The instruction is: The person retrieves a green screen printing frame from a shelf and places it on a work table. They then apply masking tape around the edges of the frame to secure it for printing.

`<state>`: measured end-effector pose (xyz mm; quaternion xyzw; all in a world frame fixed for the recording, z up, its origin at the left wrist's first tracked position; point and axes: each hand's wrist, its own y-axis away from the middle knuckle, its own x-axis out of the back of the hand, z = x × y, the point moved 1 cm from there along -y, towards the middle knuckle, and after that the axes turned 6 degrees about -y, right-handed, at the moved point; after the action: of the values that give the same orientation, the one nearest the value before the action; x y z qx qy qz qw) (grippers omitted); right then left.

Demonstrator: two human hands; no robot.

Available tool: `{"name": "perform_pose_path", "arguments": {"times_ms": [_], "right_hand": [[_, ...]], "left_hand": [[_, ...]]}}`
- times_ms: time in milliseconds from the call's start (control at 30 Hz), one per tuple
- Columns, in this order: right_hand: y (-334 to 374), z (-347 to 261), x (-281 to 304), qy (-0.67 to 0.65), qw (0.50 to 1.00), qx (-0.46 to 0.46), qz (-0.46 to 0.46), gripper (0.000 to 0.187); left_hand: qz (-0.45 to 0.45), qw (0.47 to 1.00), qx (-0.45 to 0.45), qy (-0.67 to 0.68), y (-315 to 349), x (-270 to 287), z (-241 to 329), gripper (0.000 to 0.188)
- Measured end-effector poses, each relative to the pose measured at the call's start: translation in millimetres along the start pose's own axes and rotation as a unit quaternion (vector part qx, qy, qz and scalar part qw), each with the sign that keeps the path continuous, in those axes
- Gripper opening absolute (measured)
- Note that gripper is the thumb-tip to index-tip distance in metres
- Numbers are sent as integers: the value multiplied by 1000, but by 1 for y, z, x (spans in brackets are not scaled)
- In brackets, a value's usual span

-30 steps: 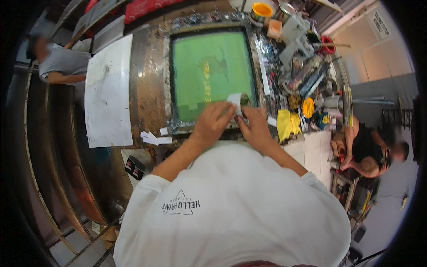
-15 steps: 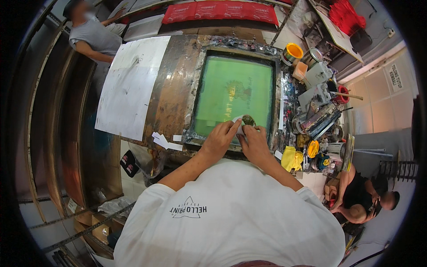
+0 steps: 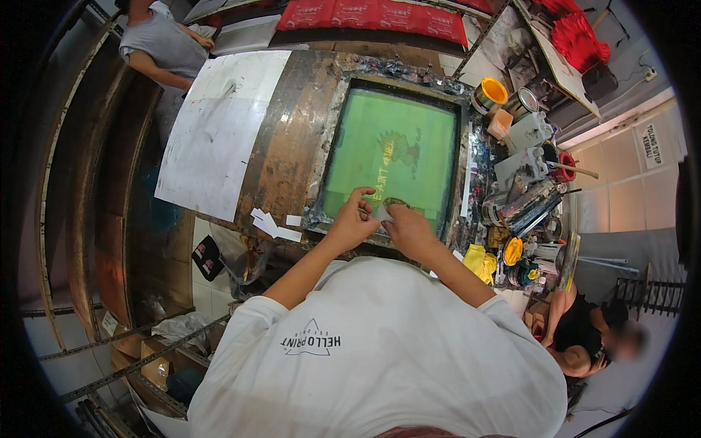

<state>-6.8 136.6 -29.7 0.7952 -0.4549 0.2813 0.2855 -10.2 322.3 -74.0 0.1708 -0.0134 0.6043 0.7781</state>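
A framed printing screen (image 3: 431, 131) with green mesh lies on the worktable, faint yellow lettering and a dark figure showing on it. Over its near edge, my right hand (image 3: 410, 230) is closed on a small round roll (image 3: 395, 201), which looks like tape. A pale piece (image 3: 382, 213) pokes out beside the right fingertips. Just left of it, my left hand (image 3: 353, 223) has its thumb and forefinger apart, the other fingers curled. No object shows clearly in the left hand.
White boards (image 3: 219, 124) cover the table's left side, with white paper strips (image 3: 272, 225) near its front edge. Paint cans (image 3: 491, 93), bottles and a yellow cloth (image 3: 478, 263) crowd the right. One person (image 3: 161, 55) stands far left; another (image 3: 584, 328) sits at right.
My hands have drawn apart: the left has lifted off the pale piece and its fingers have spread, while the right keeps the roll. The view has shifted slightly.
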Motion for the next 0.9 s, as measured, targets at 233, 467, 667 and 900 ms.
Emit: {"name": "perform_pose_path", "arguments": {"times_ms": [233,467,667,900], "right_hand": [[7,6,26,-90,989,48,-110,34],[22,17,22,9,980,160,-121,41],[15,3,5,147,983,72,-81,37],[19,-2,7,125,983,127,-40,35]], "left_hand": [[-80,987,8,142,-1,20,-16,65],[-98,994,32,27,22,34,-7,51],[-18,997,58,-38,31,27,-21,43],[21,983,107,147,42,19,-45,27]]}}
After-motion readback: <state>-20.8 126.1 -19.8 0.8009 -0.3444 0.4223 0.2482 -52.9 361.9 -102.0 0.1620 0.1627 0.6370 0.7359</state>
